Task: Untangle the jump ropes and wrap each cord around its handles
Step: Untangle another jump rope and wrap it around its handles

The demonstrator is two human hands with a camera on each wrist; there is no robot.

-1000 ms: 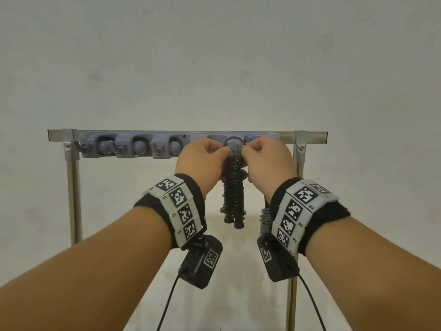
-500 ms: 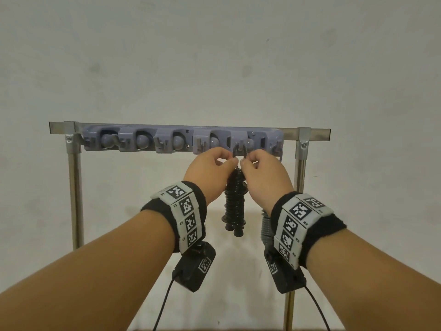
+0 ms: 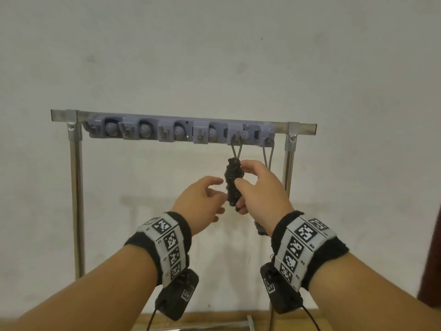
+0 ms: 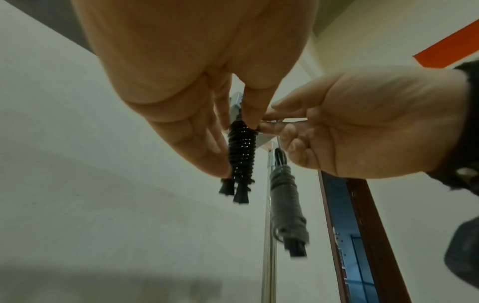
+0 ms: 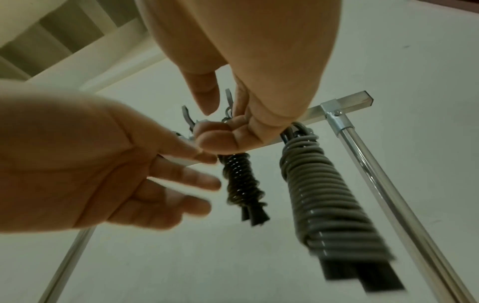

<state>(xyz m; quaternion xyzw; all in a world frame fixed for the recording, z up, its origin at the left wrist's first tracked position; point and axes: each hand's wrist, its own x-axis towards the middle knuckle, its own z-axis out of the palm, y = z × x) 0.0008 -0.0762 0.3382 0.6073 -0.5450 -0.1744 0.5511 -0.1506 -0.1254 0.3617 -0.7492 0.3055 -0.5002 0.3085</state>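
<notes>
A black jump rope (image 3: 232, 181), its cord wound round its handles, hangs by a loop from a hook on the purple-grey hook rail (image 3: 181, 131). My right hand (image 3: 241, 194) grips the bundle, thumb in front and fingers behind. To its left, my left hand (image 3: 218, 194) is open, its straight fingers at the bundle's side. The left wrist view shows the black jump rope (image 4: 242, 155) between both hands. A grey wrapped jump rope (image 5: 324, 194) hangs from the hook to the right, mostly hidden behind my right hand in the head view.
The rail sits on a metal rack with a left post (image 3: 76, 199) and a right post (image 3: 288, 163), against a white wall. Several hooks to the left carry nothing. A dark red door frame (image 3: 432, 259) stands at the right edge.
Both hands came down from the hook, where they pinched the loop. The loop now hangs on the hook, the left hand has let go, and the right hand holds the bundle.
</notes>
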